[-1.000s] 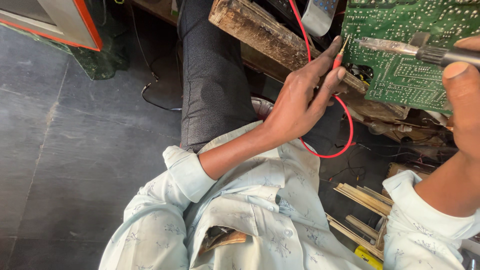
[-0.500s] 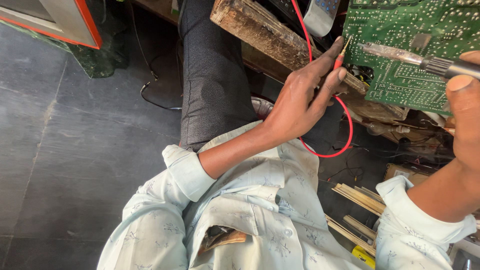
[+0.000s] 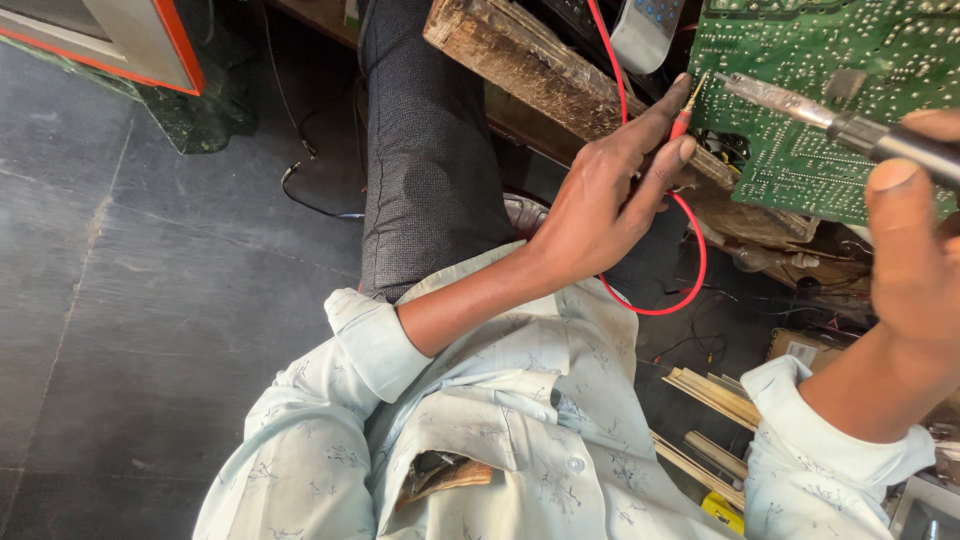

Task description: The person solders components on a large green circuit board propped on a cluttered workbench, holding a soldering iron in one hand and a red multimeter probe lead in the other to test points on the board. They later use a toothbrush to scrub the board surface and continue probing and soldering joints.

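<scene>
Nearest to me, my pale patterned cotton shirt (image 3: pixel 520 420) filled the lower frame, below the green printed circuit board (image 3: pixel 820 100) that I took as my landmark. My left hand (image 3: pixel 610 200) was closed around a thin red test probe with a looping red lead (image 3: pixel 684 112), its tip touching the board's left edge. My right hand (image 3: pixel 915 250), below the board's right end, was clamped on a dark-handled soldering iron with a long metal shaft (image 3: pixel 800 105), the tip lying over the board's upper left, just beside the probe. Left of the board lay a rough worn wooden plank (image 3: pixel 530 60). I judged the work mid-way: both tools were at one spot, but I could not tell whether the joint was finished.
</scene>
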